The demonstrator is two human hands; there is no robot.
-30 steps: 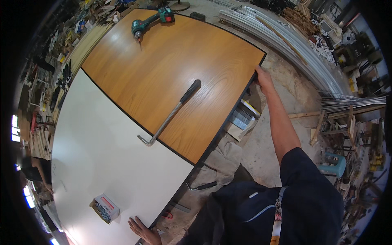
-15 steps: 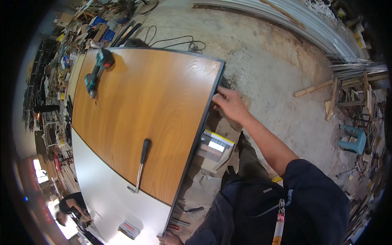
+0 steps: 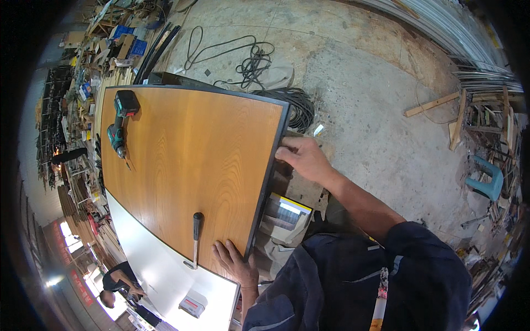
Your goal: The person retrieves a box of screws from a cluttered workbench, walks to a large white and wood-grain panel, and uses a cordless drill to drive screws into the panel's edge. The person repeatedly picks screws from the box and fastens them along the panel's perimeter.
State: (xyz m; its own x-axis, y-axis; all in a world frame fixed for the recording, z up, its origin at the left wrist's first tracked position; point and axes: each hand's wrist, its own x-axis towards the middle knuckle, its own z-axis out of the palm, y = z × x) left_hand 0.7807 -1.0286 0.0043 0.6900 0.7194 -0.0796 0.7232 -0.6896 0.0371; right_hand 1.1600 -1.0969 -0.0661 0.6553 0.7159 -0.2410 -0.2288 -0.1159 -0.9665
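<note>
Now lays the left hand flat on the wood-grain panel close to its right side, with fingers spread and nothing grasped, after touching down on the white panel a second ago. Bends the right hand at the black edge farther up the same side, a little short of the corner, after being nearly at that corner before; cannot tell from here whether gripping the underside. Has the wood-grain panel directly ahead, reaching from the left hand up past the right one and meeting the white panel along a dark seam. Has just left of the left fingertips a steel rod with a black handle, lying with its bent end at that seam, much as before. Farther out, has a small box on the white panel and a teal cordless drill on the far left part of the wood-grain panel. Sees past the corner a coil of black cable on the concrete floor, out of view a second ago. Also catches a blue stool off to the right and, beside the white panel at lower left, another person, more fully visible now.
</note>
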